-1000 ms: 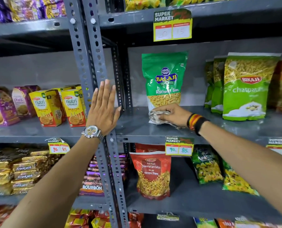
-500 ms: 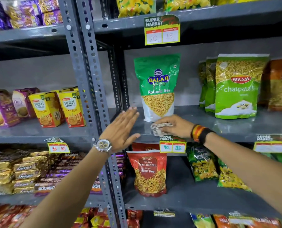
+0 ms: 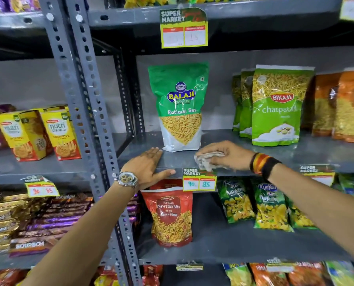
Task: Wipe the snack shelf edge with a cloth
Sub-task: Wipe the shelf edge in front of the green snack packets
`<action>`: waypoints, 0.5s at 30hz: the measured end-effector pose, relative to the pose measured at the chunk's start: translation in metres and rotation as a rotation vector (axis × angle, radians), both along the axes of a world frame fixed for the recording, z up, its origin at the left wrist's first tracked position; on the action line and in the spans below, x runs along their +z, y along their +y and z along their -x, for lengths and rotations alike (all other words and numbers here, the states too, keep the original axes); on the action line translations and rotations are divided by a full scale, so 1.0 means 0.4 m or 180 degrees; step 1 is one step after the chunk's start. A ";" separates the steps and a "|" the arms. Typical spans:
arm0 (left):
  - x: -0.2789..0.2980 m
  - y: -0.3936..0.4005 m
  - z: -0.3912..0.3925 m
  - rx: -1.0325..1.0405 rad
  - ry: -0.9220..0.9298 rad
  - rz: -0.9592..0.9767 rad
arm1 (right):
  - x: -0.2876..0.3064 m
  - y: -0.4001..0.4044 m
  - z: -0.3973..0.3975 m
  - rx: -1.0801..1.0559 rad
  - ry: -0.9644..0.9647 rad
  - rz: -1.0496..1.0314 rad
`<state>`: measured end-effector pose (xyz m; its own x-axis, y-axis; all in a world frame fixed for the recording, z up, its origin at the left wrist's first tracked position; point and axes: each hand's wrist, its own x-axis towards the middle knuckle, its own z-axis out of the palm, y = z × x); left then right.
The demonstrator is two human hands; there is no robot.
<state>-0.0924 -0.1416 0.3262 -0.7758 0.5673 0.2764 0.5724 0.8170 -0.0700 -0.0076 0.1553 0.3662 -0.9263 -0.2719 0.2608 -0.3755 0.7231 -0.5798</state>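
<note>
A crumpled cloth is gripped under the right hand, the fingers curled over it, and is pressed onto the front edge of the grey shelf just above a yellow price tag (marked 90 and 85). Striped and black bands are worn on that wrist. The left hand is laid flat and spread on the same shelf edge, near the cloth but apart from it — its thumb is hooked over the front lip, and a metal watch is seen on the wrist. Just behind and between the two hands a green snack bag is stood upright. Further right, light green bags are lined up on the same shelf. Below the left hand a red bag is stood on the lower shelf — beside the perforated grey upright.
</note>
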 end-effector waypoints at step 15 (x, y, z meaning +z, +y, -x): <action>0.009 -0.002 -0.018 -0.0413 0.0239 -0.0026 | 0.052 0.072 -0.120 -0.0415 -0.0207 -0.0046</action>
